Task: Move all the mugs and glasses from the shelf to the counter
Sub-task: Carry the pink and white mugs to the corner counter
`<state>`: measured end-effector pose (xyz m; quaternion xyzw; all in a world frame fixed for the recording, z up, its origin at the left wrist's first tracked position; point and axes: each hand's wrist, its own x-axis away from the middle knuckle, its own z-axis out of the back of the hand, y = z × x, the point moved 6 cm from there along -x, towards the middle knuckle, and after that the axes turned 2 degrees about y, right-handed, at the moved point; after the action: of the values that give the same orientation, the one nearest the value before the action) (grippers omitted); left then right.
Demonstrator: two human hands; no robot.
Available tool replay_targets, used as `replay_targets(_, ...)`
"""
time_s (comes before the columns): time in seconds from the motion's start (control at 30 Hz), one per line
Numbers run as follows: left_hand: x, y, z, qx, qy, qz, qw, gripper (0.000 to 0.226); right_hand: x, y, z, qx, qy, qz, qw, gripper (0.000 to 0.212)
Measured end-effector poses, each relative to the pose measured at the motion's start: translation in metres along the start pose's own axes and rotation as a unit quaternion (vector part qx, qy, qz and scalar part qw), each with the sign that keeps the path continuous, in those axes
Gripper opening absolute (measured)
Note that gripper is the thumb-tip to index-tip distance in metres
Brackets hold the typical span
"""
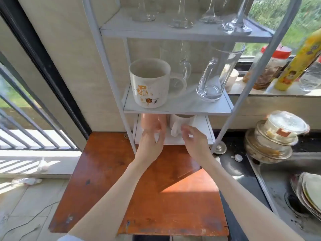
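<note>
A white shelf rack (177,109) stands at the back of a brown wooden counter (173,206). On its lowest shelf are a pink mug (149,120) and a white mug (182,121), side by side. My left hand (150,141) is wrapped around the pink mug's lower part. My right hand (194,140) hovers by the white mug's handle with its fingers apart. The middle shelf carries a white printed mug (149,84), a clear glass mug (218,73) and another glass mug (175,58) behind them. Several stemmed glasses (180,18) stand on the top shelf.
To the right, stacked bowls (274,138) sit beside a steel sink (271,188) that holds plates (309,193). A red-lidded jar (271,66) and a yellow bottle (298,61) stand on the window sill. The rack's thin posts frame the shelf openings. A railing is at the left.
</note>
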<state>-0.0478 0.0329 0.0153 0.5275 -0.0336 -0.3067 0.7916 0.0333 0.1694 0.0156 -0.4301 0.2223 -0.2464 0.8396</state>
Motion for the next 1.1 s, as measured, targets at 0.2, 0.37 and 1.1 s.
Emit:
replay_targets(0.2, -0.013, -0.015, -0.009, 0.206, 0.004, 0.231, 0.951, 0.022, -0.009, 0.009, -0.019, -0.301, -0.057, -0.188, 0.933, 0.021)
replay_targets(0.37, -0.019, -0.009, -0.01, 0.244, 0.011, 0.238, 0.94, 0.036, -0.008, 0.003, -0.026, -0.404, -0.087, -0.227, 0.882, 0.027)
replay_targets(1.1, 0.106, 0.026, -0.012, 0.161, 0.055, 0.167, 0.971, 0.028, 0.15, 0.041, 0.102, -0.184, 0.095, -0.202, 0.957, 0.032)
